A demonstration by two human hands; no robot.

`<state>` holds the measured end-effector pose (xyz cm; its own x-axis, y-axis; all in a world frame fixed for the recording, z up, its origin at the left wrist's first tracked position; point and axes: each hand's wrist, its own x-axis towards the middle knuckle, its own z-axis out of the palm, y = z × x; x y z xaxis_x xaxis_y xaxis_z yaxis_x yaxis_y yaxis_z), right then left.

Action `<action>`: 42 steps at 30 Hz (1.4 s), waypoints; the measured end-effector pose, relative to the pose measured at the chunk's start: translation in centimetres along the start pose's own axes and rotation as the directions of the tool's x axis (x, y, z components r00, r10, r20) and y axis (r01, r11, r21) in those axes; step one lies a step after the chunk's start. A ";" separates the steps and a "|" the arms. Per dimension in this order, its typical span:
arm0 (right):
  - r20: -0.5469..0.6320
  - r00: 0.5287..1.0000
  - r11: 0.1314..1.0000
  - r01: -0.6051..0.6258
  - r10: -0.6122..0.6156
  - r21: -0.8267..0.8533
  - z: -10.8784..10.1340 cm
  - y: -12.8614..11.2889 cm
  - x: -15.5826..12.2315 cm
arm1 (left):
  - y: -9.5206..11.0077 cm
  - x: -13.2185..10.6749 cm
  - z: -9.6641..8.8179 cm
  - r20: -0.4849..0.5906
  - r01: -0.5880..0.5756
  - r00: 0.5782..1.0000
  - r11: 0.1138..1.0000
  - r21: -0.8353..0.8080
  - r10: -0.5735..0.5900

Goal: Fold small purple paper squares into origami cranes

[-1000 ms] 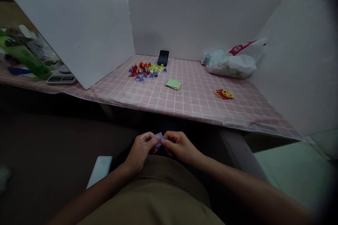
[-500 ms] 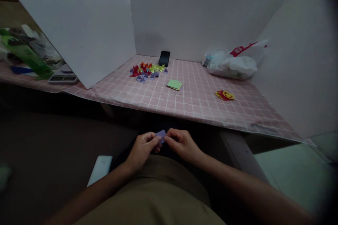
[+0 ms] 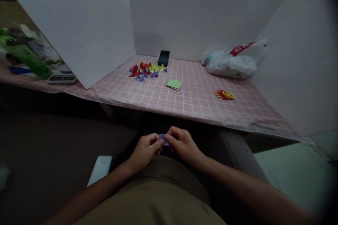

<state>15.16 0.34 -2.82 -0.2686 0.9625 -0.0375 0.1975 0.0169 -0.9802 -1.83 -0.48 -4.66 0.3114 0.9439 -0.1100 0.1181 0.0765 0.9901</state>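
A small piece of purple paper [image 3: 162,136] is pinched between my two hands above my lap, in front of the table edge. My left hand [image 3: 148,146] grips its left side, thumb on top. From the right, my right hand [image 3: 182,143] holds it with thumb and bent fingers, covering much of the sheet. On the table beyond lies a small stack of green paper squares [image 3: 174,84]. Farther back to the left is a cluster of small folded paper figures [image 3: 145,70] in red, orange, yellow and purple.
The table [image 3: 195,102] has a pink checked cover. A black phone [image 3: 164,58] leans at the back. At right are a white plastic bag [image 3: 232,66] and red and yellow cut-out pieces [image 3: 224,94]. A white device [image 3: 100,169] lies beside my left arm. White panels enclose the table.
My right hand has shifted slightly left over the purple paper. The paper has turned from a tilted position to a straighter one, and less of it shows between my fingers.
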 end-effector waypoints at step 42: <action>0.102 0.994 0.999 0.035 -0.034 -0.007 -0.1 0.9 0.4 | -0.1 -0.2 0.1 0.067 0.066 0.996 0.996 -0.065 -0.062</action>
<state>15.37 0.75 -3.72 -0.3696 0.9289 -0.0240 0.1945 0.0521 -0.9795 -1.80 -0.74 -4.76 0.3665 0.9136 -0.1765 0.0766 0.1594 0.9842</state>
